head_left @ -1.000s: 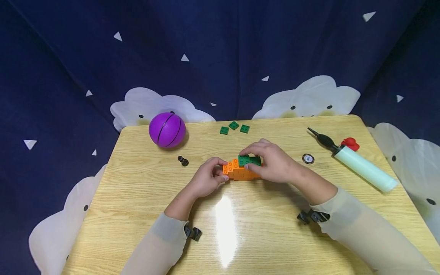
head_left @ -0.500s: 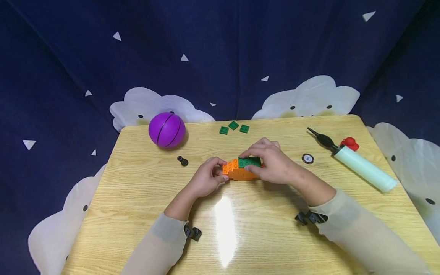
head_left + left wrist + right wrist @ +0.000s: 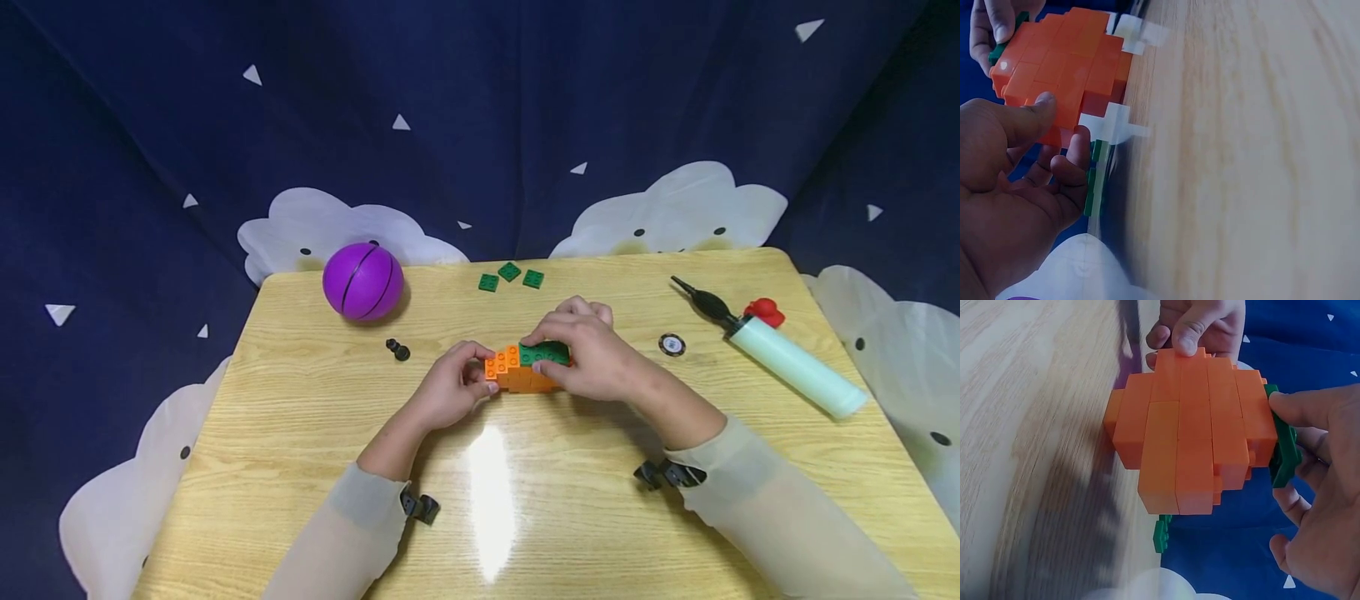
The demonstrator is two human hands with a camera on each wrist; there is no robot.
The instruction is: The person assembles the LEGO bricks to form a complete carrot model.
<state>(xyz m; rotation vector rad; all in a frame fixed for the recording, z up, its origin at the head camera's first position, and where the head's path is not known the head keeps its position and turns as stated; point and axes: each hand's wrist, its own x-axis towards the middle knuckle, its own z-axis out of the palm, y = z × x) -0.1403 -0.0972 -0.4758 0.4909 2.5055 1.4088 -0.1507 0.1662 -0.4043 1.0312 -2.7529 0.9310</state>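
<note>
The tabletop (image 3: 315, 433) is pale wood-grain with a glossy finish that throws back a bright glare. The bricks (image 3: 517, 375) are smooth, shiny plastic, orange under green. Behind the tabletop hangs matt dark-blue cloth (image 3: 480, 108).

It looks like a child's play corner at home rather than a workplace: a small pale wooden table (image 3: 315, 467) stands inside dark blue cloth walls (image 3: 480, 108) printed with white triangles and cartoon clouds. Toys lie about, a purple ball (image 3: 363, 282), loose green brick plates (image 3: 510, 277), a mint hand pump (image 3: 787, 360).
</note>
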